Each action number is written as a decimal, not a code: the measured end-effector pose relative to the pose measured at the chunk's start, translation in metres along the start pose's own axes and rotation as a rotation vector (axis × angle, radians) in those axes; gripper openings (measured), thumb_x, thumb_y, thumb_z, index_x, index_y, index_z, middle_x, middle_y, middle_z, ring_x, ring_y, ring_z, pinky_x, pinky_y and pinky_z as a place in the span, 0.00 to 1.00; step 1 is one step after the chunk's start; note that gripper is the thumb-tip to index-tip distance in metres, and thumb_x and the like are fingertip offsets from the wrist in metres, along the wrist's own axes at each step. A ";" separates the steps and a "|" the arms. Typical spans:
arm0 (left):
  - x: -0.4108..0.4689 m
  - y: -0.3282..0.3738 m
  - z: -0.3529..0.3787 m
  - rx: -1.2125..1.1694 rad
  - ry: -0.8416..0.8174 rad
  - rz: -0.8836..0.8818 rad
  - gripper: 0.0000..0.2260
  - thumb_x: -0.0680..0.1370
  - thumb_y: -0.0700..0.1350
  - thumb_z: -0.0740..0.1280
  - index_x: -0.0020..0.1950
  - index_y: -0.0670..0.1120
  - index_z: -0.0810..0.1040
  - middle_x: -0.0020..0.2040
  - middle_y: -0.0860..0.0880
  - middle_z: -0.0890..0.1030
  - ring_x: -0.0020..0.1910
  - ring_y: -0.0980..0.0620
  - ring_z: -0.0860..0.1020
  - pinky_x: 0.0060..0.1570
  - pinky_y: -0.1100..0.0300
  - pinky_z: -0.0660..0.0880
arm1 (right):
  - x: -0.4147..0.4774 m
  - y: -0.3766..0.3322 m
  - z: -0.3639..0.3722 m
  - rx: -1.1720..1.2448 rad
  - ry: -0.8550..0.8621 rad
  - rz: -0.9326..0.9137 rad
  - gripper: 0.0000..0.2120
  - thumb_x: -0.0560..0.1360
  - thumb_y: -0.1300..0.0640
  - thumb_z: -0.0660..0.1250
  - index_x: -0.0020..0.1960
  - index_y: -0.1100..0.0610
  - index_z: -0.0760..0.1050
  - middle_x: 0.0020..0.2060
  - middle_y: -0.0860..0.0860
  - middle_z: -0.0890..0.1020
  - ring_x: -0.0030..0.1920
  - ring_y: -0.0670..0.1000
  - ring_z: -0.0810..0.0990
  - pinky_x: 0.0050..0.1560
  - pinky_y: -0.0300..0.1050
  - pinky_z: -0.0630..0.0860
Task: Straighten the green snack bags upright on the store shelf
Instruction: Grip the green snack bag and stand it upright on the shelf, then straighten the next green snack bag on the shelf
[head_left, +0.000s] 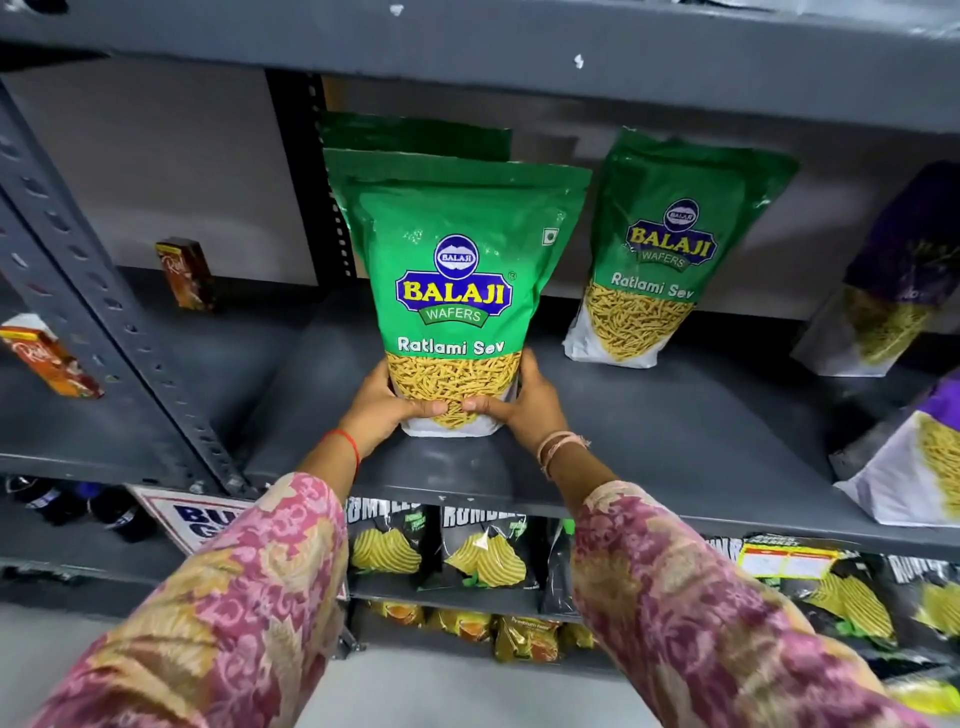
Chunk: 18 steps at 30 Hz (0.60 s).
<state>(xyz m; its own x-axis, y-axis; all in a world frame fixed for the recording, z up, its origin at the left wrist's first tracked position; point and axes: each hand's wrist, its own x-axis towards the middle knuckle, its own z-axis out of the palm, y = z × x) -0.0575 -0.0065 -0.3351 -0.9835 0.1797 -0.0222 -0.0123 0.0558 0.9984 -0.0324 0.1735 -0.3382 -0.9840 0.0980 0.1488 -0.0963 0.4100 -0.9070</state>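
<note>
Front green plastic "Balaji Ratlami Sev" snack bag (452, 291) stood upright at frame centre on the dark grey metal shelf (675, 431), base near the front lip. Left hand (387, 402) wrapped the bag's lower left corner, right hand (519, 405) the lower right; both were closed round the bag, thumbs pressed on the clear window over the yellow sev, remaining fingers hidden behind the pouch.

Hidden or cut off:
- 2nd green bag (415, 135) directly behind the front one, only its top strip showed at 12 o'clock; lean could not be judged.
- 3rd green Ratlami Sev bag (670, 249) at 2 o'clock, well apart from the held bag, upright with a slight tilt, its base further back on the shelf.
- 2 purple-and-white snack pouches (893, 291) at 3 o'clock, blurred and cropped by the right frame edge, print unreadable.
- Black ridged-chip bags (483, 551) on the shelf below at 6 o'clock, names cut by the shelf lip and the pink-and-yellow floral sleeves (249, 597).
- 2 small brown-orange cartons (184, 273) in the left bay at 9 to 10 o'clock, label too blurred to read.

Edges and room:
- Perforated grey upright post (109, 322) ran diagonally at 9 o'clock, dividing the bays; bare shelf lay between it and the held bag.
- Wide bare shelf surface at 4 o'clock between the held bag, the 3rd bag and the purple pouches.
- Upper shelf underside (519, 57) sat just above the rear bag's top edge, little headroom.
</note>
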 end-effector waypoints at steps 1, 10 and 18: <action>-0.001 -0.001 0.001 -0.003 0.007 0.001 0.27 0.63 0.28 0.72 0.55 0.47 0.67 0.56 0.42 0.76 0.53 0.48 0.75 0.45 0.66 0.72 | 0.000 -0.001 -0.001 0.004 -0.017 0.015 0.35 0.60 0.54 0.78 0.61 0.55 0.65 0.50 0.50 0.78 0.50 0.52 0.77 0.45 0.29 0.70; -0.060 -0.003 0.008 0.281 0.516 0.120 0.29 0.66 0.48 0.74 0.63 0.45 0.69 0.52 0.41 0.80 0.52 0.44 0.78 0.58 0.50 0.74 | -0.066 -0.027 -0.019 -0.184 0.198 -0.108 0.45 0.64 0.47 0.74 0.71 0.59 0.55 0.71 0.60 0.62 0.72 0.58 0.59 0.72 0.58 0.59; -0.095 0.177 0.111 0.170 0.553 1.015 0.11 0.72 0.49 0.65 0.47 0.42 0.75 0.38 0.48 0.73 0.36 0.51 0.72 0.42 0.66 0.68 | -0.089 -0.166 -0.120 -0.092 0.829 -0.838 0.22 0.69 0.52 0.69 0.58 0.57 0.66 0.58 0.62 0.70 0.59 0.59 0.71 0.55 0.57 0.74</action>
<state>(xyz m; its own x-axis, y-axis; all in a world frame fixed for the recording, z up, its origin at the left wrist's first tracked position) 0.0541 0.0955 -0.1621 -0.4727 -0.2327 0.8499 0.8079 0.2708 0.5235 0.0890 0.2058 -0.1530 -0.2178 0.3124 0.9247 -0.6209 0.6866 -0.3782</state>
